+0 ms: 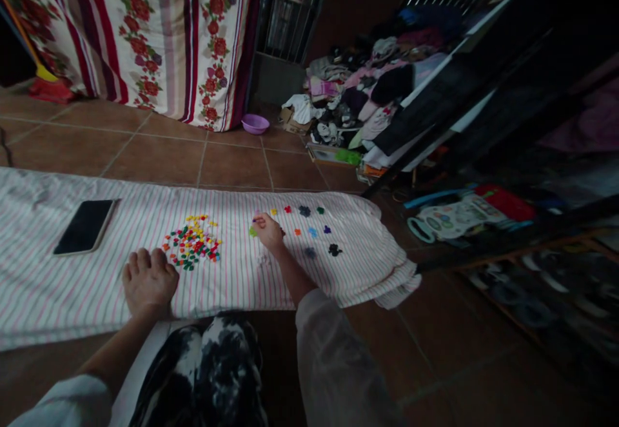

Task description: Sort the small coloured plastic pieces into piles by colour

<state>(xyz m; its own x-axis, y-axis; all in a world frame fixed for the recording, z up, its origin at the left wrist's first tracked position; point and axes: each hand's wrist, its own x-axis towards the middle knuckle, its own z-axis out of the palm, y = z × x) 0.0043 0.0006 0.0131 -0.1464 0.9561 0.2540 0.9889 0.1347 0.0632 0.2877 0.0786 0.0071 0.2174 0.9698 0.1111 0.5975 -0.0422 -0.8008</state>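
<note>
The right hand (268, 230) curls narrowly; whether it grips anything I cannot tell. The left hand (151, 278) rests loosely, left of the mixed beads (193, 241). A dragging right forearm (294, 277) could scatter nearby piles.

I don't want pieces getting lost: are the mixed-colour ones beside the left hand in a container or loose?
Loose. The mixed-colour pieces lie scattered in a patch directly on the striped cloth, with no container around them.
</note>
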